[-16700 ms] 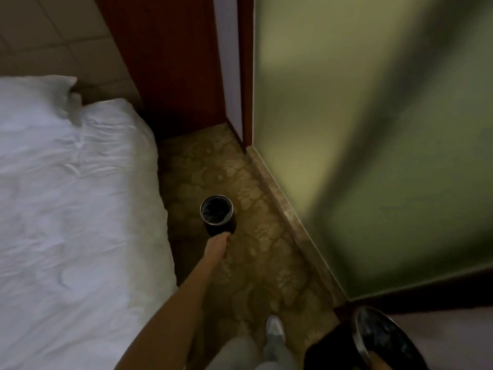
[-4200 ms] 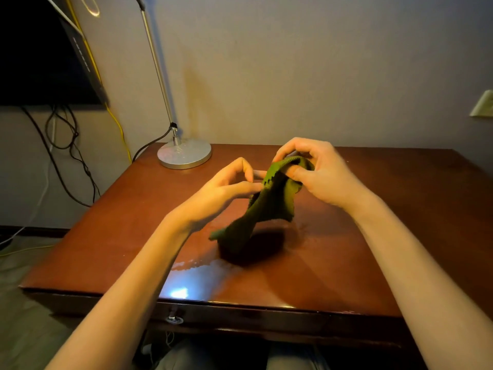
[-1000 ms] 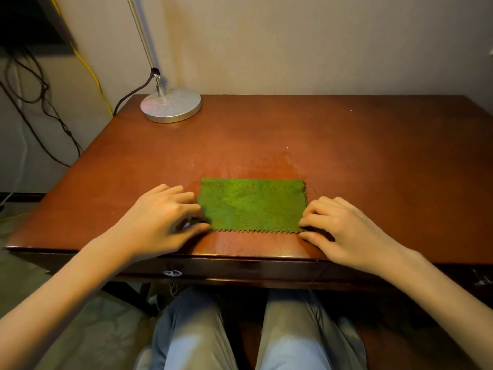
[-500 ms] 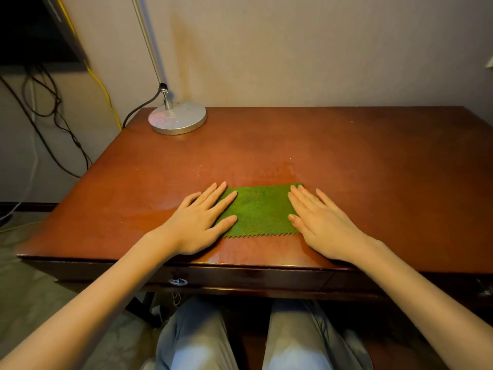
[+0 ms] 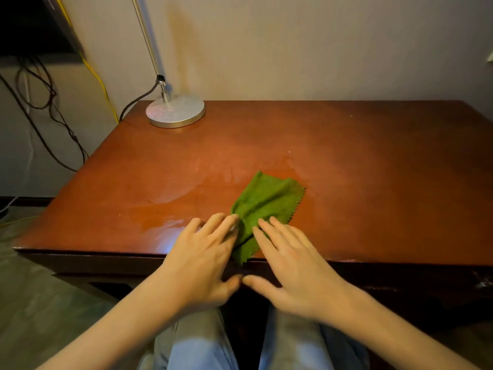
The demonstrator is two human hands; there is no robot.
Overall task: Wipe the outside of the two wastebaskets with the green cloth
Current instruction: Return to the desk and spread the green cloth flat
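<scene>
The green cloth [image 5: 262, 209] is shown lying askew and rumpled on the wooden desk [image 5: 373, 169], one corner overhanging the front edge. The left hand [image 5: 202, 260] and right hand [image 5: 290, 263] are held open with fingers spread, their fingertips touching the cloth's near end; nothing is gripped. No wastebasket is seen. A slip off the edge is judged possible if the cloth is drawn further forward, and the wet patch [image 5: 170, 193] may be smeared. Half a second earlier the cloth was pressed flat and square between both palms.
</scene>
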